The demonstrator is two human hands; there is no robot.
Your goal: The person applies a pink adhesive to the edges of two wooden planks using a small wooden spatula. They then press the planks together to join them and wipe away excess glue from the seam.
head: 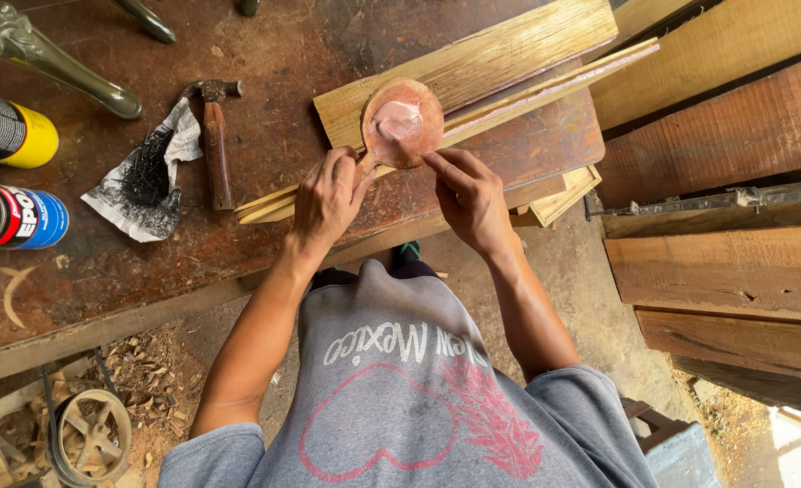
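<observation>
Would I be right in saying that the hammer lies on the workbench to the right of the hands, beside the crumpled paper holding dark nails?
Not quite: in the head view the hammer lies on the workbench to the left of the hands, not the right. The rest holds: it is beside the crumpled paper with its pile of dark nails.

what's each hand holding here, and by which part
Left hand has its grip on the short handle of a round pinkish dish; right hand fingertips touch its rim.
</observation>
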